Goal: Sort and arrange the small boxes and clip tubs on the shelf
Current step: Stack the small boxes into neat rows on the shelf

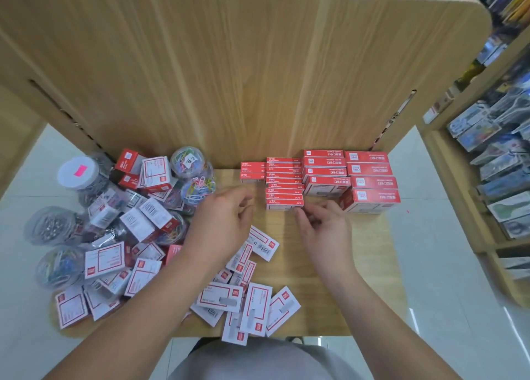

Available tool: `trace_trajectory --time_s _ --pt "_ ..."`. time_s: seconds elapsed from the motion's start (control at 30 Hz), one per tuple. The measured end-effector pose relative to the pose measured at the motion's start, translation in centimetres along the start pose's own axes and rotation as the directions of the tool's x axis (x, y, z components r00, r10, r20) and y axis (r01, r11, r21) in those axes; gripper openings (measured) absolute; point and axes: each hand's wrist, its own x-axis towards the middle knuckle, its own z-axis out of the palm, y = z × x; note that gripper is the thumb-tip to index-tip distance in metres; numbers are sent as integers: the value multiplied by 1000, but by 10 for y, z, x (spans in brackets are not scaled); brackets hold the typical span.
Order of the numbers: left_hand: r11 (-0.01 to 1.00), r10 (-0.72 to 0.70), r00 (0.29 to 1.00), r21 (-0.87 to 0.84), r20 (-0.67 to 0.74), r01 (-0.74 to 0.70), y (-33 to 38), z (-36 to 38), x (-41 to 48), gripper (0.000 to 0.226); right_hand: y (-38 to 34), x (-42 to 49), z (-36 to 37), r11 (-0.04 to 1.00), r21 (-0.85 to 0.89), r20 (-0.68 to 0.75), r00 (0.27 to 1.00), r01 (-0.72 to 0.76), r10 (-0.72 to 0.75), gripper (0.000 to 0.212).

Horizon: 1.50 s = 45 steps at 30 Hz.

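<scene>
Small red-and-white boxes stand stacked in neat columns [284,183] against the back of the wooden shelf [312,279], with larger red boxes [370,181] stacked to their right. My left hand [223,222] hovers just left of the middle stack, fingers loosely curled and holding nothing. My right hand [324,227] is just below the stack's front box, its fingertips close to it, fingers curled with nothing visible in them. A loose heap of boxes [243,299] lies near the front edge. Clear clip tubs [195,176] sit at the left.
More jumbled boxes [114,265] and several clip tubs, one with a white lid [77,173], crowd the shelf's left side and overhang its edge. A tall wooden back panel [243,78] rises behind. Another shelf unit with packaged goods [499,164] stands at the right.
</scene>
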Motion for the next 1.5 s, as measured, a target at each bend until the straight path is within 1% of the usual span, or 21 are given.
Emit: trace_trajectory --time_s 0.07,0.1,0.17,0.23,0.37,0.5,0.6,0.67,0.7,0.77,0.8,0.83,0.87,0.9,1.0,1.13,1.23,1.3,1.33,1.4,1.5 --pt "998 58 998 32 -14 -57 -2 -16 -15 13 1 -3 3 1000 -19 -13 1000 22 -22 8" --pt "996 87 996 17 9 -88 -1 -21 -23 15 0 -3 4 999 -23 -17 1000 23 -23 9" --pt "992 121 989 -55 91 -116 2 -22 -35 13 1 -4 5 1000 -21 -21 1000 21 -21 11" --pt "988 116 983 -118 139 -99 1 -15 -40 10 -1 -6 2 1000 9 -28 1000 9 -8 15" --pt "986 84 994 -147 73 -73 -6 -8 -41 11 -5 -8 -6 997 41 -7 998 -70 70 12" --pt "996 29 1000 -87 6 -28 -12 -22 -54 14 -15 -20 -21 986 84 117 984 -141 131 6" --pt "998 55 998 -8 27 -55 -12 -33 -76 9 -19 -44 -38 984 99 343 933 -147 105 11" --pt "998 53 996 10 71 -54 -7 -35 -98 13 -11 -61 -48 996 60 501 865 -70 31 23" --pt "999 30 990 17 134 -33 -5 -33 -112 22 -5 -69 -52 1000 31 559 829 2 -19 36" --pt "993 -10 957 113 291 -24 5 -25 -137 47 5 -82 -56 985 -20 617 778 169 -121 69" --pt "982 -21 941 185 337 -44 10 -18 -148 58 8 -87 -54 964 -44 633 755 261 -175 78" --pt "970 -30 934 238 355 -59 13 -11 -157 65 11 -90 -52 938 -72 641 736 340 -217 79" --pt "961 -36 937 268 347 -62 17 -3 -161 69 12 -91 -49 918 -89 637 731 386 -245 75" --pt "955 -35 946 290 322 -63 19 3 -162 71 12 -91 -48 918 -98 618 746 385 -248 67" --pt "961 -43 975 277 220 -20 17 10 -161 64 17 -86 -54 961 -115 539 829 250 -151 47" --pt "948 -76 981 319 179 15 20 12 -162 57 22 -76 -69 996 -83 434 901 35 4 44" --pt "943 -96 987 328 127 50 25 15 -159 46 14 -61 -70 975 105 409 902 -197 138 40" --pt "963 -123 986 252 108 93 28 11 -156 49 10 -52 -70 900 261 413 883 -350 224 35" --pt "974 -141 983 194 115 117 30 7 -153 53 9 -49 -70 867 320 399 884 -382 242 32" --pt "987 -154 982 62 108 148 32 -2 -144 51 6 -42 -64 860 376 335 916 -346 222 27" --pt "970 -192 977 -132 92 203 31 -14 -125 50 6 -31 -47 924 323 250 960 -204 125 27"
